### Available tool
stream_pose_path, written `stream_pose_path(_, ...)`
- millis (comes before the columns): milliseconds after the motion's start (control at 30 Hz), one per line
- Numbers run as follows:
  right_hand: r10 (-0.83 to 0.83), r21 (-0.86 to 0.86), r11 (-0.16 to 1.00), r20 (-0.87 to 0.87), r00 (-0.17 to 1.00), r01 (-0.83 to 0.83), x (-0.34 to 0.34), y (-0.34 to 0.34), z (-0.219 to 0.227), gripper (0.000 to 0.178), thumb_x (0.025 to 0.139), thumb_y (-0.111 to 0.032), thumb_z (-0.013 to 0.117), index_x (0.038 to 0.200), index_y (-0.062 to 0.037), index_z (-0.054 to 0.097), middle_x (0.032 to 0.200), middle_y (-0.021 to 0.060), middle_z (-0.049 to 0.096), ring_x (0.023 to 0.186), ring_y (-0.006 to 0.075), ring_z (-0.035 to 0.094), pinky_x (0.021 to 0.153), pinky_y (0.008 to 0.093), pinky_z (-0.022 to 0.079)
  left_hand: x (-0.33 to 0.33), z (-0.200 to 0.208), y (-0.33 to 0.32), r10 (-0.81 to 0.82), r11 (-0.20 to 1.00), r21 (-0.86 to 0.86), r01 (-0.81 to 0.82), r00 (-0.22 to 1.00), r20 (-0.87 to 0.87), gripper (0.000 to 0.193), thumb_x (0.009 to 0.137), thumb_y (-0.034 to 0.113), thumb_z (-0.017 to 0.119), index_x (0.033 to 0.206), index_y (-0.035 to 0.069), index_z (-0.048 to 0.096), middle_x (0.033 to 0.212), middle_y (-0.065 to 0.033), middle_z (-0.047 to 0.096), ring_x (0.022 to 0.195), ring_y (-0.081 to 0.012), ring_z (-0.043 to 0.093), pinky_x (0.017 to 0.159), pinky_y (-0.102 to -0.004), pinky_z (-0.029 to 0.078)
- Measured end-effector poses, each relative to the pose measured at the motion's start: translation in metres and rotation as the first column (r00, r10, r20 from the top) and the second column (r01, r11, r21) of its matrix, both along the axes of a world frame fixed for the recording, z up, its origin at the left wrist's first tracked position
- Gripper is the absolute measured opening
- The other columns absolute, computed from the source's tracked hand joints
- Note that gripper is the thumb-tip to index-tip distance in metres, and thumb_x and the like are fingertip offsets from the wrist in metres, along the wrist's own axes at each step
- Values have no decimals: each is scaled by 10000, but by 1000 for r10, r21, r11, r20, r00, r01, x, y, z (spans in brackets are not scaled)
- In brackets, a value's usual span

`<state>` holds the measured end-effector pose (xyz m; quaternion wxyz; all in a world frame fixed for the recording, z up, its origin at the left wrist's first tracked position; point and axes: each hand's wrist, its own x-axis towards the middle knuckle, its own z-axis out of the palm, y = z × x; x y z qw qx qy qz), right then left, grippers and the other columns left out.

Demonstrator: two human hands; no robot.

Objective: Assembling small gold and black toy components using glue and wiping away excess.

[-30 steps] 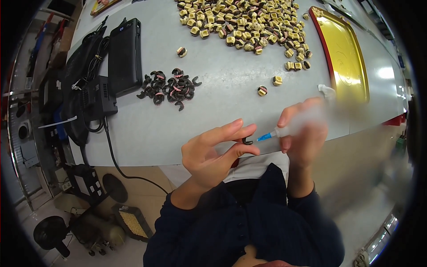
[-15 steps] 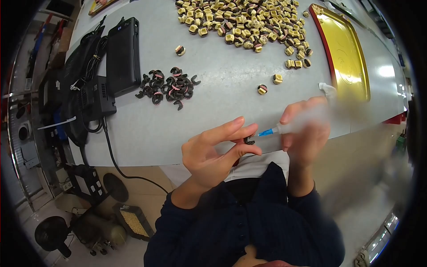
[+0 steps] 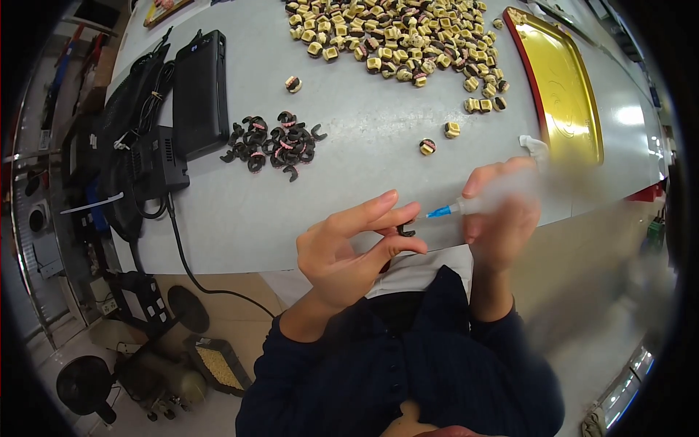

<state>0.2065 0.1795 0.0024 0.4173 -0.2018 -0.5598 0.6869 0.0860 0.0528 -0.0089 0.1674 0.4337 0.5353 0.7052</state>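
Observation:
Between the thumb and fingers of my left hand (image 3: 341, 251) is a small black C-shaped piece (image 3: 405, 230), held just off the table's near edge. My right hand (image 3: 502, 215) grips a whitish translucent dispensing bottle (image 3: 486, 198), partly blurred, with a blue needle tip (image 3: 439, 213). That tip points left at the black piece, with a small gap between them. To the left on the table lies a loose pile of similar black C-shaped pieces (image 3: 280, 146), some showing pink ridged edges.
A large heap of small yellow-and-black pieces (image 3: 393, 40) covers the far middle of the grey table (image 3: 349, 175). Single ones (image 3: 427, 147) lie nearer. A gold tray with red rim (image 3: 564, 95) and crumpled white tissue (image 3: 535, 148) are at right. A black box-shaped device (image 3: 200, 95) with cables stands left.
The blue needle tip has drawn back slightly to the right and up from the black piece. My left hand keeps its pinch, almost unmoved.

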Motion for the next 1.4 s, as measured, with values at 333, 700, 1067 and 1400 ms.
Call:
stream_pose_path(333,-13,221,974,-156,988,47,17,29,2,322,891,-220,575,1086,-37,397,993,171,542,785,155,530,719,268,462,5,3,-4,186,982,-83,-167,921,341,529,662,-189,637,1142,-79,442,853,-240,647,746,-269,650,630,-331,554)
stream_pose_path(700,-202,465,885,424,883,-21,28,32,12,320,726,19,706,995,-19,539,985,93,623,937,163,580,853,306,468,6,3,-2,138,990,-53,-128,936,323,525,682,-43,742,1138,-47,483,867,-196,664,714,-201,640,633,-256,520)
stream_pose_path(1067,-586,877,480,321,744,-1,47,168,39,195,858,-80,567,1038,-6,568,1023,128,595,945,268,575,830,325,450,4,7,-2,105,994,-60,-93,964,243,493,724,-64,702,1168,-27,491,905,-170,661,764,-172,635,714,-246,521)
stream_pose_path(1400,-643,801,517,597,480,-303,8,276,2,357,829,-207,566,1137,-31,527,1152,183,508,1061,358,501,908,422,418,12,10,3,177,977,-162,-141,955,239,482,715,-107,680,1153,-23,498,932,-165,660,797,-177,633,736,-264,519)
